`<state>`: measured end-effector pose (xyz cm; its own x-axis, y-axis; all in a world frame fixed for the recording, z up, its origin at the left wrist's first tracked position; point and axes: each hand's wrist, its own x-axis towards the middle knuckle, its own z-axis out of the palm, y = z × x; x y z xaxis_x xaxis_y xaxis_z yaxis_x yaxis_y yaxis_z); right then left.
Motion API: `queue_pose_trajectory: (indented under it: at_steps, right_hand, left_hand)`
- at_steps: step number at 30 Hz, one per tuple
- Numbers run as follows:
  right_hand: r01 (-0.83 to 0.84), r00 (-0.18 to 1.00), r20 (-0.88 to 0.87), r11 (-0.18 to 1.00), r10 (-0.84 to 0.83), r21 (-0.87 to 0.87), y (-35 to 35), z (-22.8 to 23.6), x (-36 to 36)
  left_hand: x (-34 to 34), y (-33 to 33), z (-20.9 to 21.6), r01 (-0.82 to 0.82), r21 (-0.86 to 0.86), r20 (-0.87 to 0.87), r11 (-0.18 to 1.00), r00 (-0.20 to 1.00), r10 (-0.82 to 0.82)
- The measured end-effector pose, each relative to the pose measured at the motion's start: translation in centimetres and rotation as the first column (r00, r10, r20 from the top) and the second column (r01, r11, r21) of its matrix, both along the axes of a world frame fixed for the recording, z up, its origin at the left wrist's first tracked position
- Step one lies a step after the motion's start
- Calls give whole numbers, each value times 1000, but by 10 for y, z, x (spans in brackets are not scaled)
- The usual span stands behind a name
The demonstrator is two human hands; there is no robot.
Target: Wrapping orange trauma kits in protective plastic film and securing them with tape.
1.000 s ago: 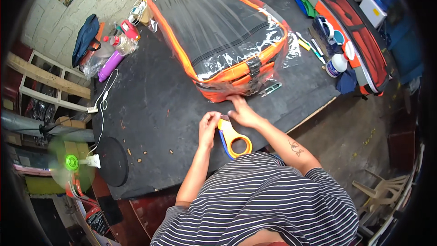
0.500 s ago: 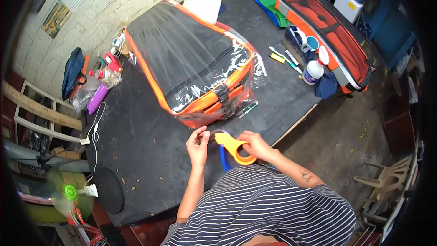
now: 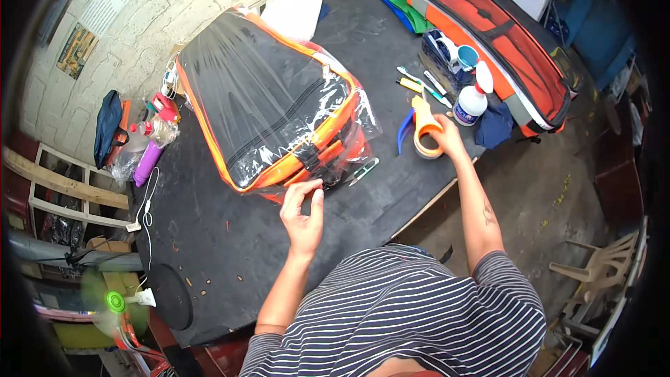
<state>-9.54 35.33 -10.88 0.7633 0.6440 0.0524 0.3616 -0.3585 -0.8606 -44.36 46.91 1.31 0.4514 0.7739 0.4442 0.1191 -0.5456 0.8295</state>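
Note:
A large black bag with orange trim (image 3: 269, 98), wrapped in clear plastic, lies on the black table. Close to its near end is my left hand (image 3: 303, 225), thumb and forefinger nearly together in a pinch; whatever is between them is too small to make out. Over at the right, my right hand (image 3: 449, 138) grips an orange tape dispenser (image 3: 423, 123) with a blue part, beside a white spray bottle with a red head (image 3: 472, 100). A small pair of thread snips (image 3: 363, 172) rests on the table by the bag's near right corner.
An open red and black bag (image 3: 495, 45) lies along the right edge. Pens and a yellow marker (image 3: 410, 85) sit near a blue cup (image 3: 467, 56). At the left are a purple bottle (image 3: 146, 164), a white cable (image 3: 148, 218) and a spinning fan (image 3: 115, 301).
My right hand has carried the tape dispenser away to the right and farther off, toward the spray bottle. My left hand stays near the bag's near end, now apart from the dispenser.

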Motion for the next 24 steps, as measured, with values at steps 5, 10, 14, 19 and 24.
queue_pose_trajectory:
  at_steps: [5, 10, 14, 19, 24]
  right_hand:
    - [117, 814, 559, 987, -158, 109, 19, 51, -36]
    - [-36, 920, 380, 946, -94, 321, 27, 64, -60]
    - [-127, 990, 108, 885, 87, 448, 34, 82, -96]
    - [-198, 976, 193, 757, 97, 623, 40, 93, -142]
    - [-178, 984, 89, 828, 154, 532, 53, 65, -166]
  left_hand:
    - [35, 22, 71, 145, 657, -206, 740, 978, -8]
    - [109, 45, 116, 541, 751, -608, 378, 790, 76]
    - [128, 73, 122, 771, 567, -808, 291, 588, 17]
    - [104, 67, 117, 789, 597, -795, 141, 606, -25]
    - [82, 79, 96, 812, 569, -808, 129, 581, -100]
